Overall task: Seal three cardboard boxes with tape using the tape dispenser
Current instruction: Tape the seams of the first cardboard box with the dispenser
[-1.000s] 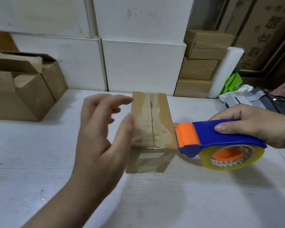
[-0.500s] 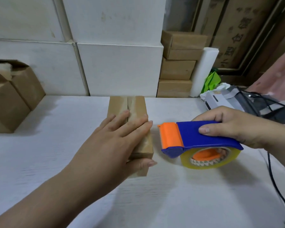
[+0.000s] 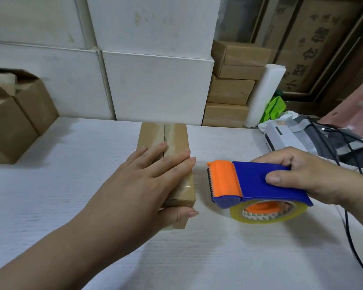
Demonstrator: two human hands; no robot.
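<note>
White table [image 3: 50, 195]: left hand [image 3: 143, 185] flat on box [image 3: 176, 135] (right hand [image 3: 306, 176] gripping dispenser [image 3: 254, 185]).

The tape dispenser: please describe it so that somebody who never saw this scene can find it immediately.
On the white table, look right of the small cardboard box lying under the left hand. There the right hand grips the tape dispenser. It is the only blue and orange thing, with a clear tape roll below.

Chinese characters "仓储" on the large brown carton [image 3: 314, 45] (others blurred)
</note>
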